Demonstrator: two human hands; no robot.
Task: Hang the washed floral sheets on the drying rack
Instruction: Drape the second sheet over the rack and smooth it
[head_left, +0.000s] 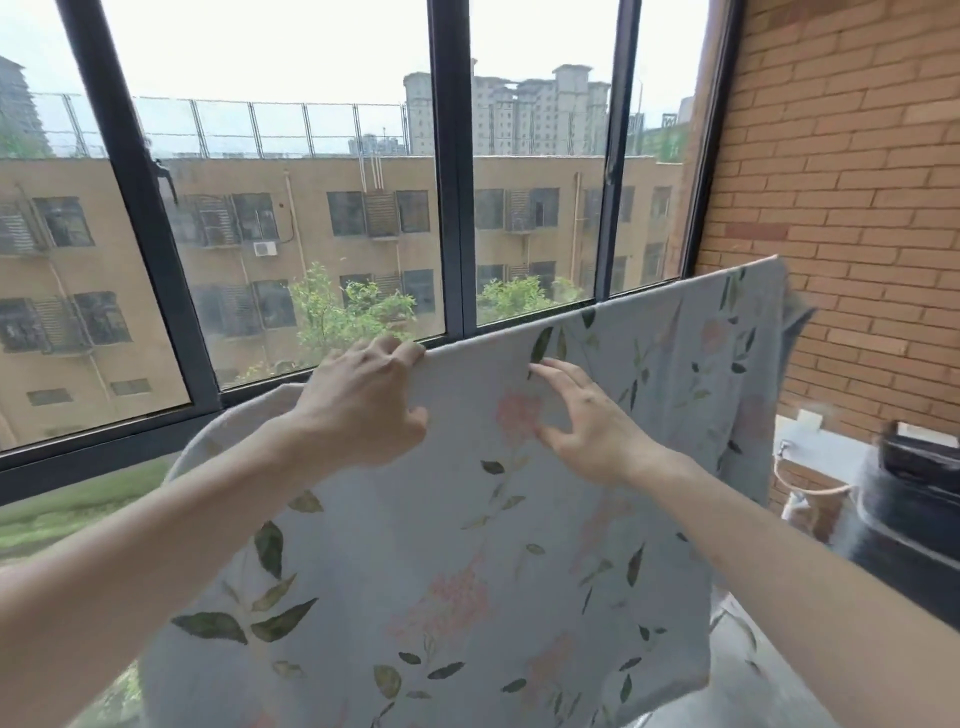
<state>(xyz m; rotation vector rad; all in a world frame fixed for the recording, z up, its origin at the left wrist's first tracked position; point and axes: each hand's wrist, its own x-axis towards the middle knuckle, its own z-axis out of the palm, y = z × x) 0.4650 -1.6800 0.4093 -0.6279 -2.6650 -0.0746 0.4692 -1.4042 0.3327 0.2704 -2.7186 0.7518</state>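
A pale blue floral sheet (467, 561) with green leaves and pink blossoms hangs draped over a line or bar that the cloth hides, its top fold running from centre up to the right. My left hand (363, 405) grips the sheet's top edge, fingers curled over the fold. My right hand (587, 426) is just to the right, fingers spread and apart, fingertips touching the front of the cloth below the fold. The drying rack itself is not visible under the fabric.
A dark-framed window (452, 208) stands directly behind the sheet. A brick wall (852, 208) closes the right side. A dark machine (909, 519) with a tap and hose (795, 467) sits low at the right.
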